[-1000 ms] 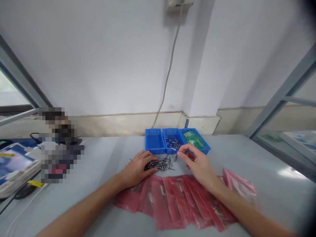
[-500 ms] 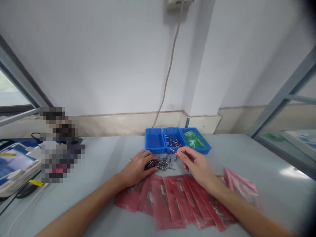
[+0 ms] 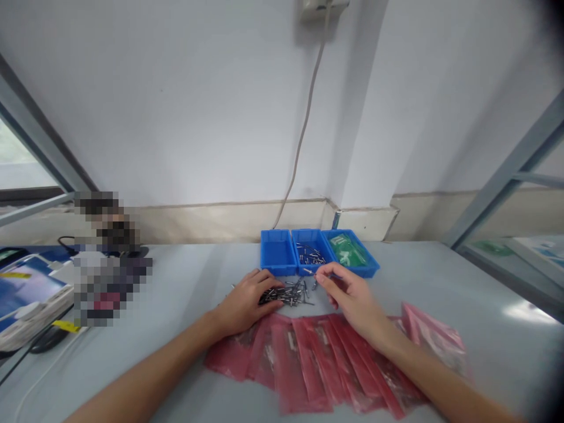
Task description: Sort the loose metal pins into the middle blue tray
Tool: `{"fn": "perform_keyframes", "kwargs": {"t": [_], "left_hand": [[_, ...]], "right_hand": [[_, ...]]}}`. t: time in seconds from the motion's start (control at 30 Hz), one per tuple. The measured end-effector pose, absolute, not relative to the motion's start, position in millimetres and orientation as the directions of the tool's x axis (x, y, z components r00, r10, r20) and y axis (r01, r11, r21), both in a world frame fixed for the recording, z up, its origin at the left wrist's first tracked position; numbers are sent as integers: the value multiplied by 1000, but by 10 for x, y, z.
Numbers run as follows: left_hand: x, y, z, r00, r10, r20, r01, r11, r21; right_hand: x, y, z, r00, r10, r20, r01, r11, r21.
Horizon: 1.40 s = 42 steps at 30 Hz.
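Note:
My left hand [image 3: 247,301] rests at the left side of a loose pile of thin dark and silver metal pins [image 3: 291,294], thumb and fingers apart and curved around it. It grips nothing that I can see. My right hand [image 3: 346,289] is pinched shut on one small metal pin [image 3: 309,271], which looks like a rivet and points left from the fingertips. That hand is above the table, right of the pile and in front of the blue bins. Below both hands lies a row of overlapping pink plastic bags [image 3: 304,364] with small parts inside.
Three blue bins stand behind the pile: an empty left bin [image 3: 278,272], a middle bin [image 3: 304,271] with metal pins, and a right bin [image 3: 369,270] with green bags. A pink bag [image 3: 434,335] lies by my right forearm. Devices and cables [image 3: 39,305] occupy the left side.
The view has shifted slightly. My right hand still pinches the metal pin, and its tip has tilted a little. My left hand stays beside the pile.

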State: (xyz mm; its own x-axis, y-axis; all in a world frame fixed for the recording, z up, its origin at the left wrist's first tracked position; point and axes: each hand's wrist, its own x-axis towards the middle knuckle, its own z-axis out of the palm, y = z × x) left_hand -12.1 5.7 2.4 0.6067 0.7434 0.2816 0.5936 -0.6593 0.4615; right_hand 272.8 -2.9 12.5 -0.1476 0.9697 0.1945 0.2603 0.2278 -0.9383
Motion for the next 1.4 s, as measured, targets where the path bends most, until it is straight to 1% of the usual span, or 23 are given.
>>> {"fn": "perform_keyframes", "kwargs": {"t": [0.97, 1.4], "left_hand": [[-130, 58, 24, 607, 744, 278, 593, -658, 464], [-120, 58, 31, 605, 740, 293, 589, -664, 460]], "right_hand": [[2709, -25, 117, -145, 971, 189, 258, 221, -940], [2728, -40, 101, -172, 965, 199, 292, 242, -925]]}}
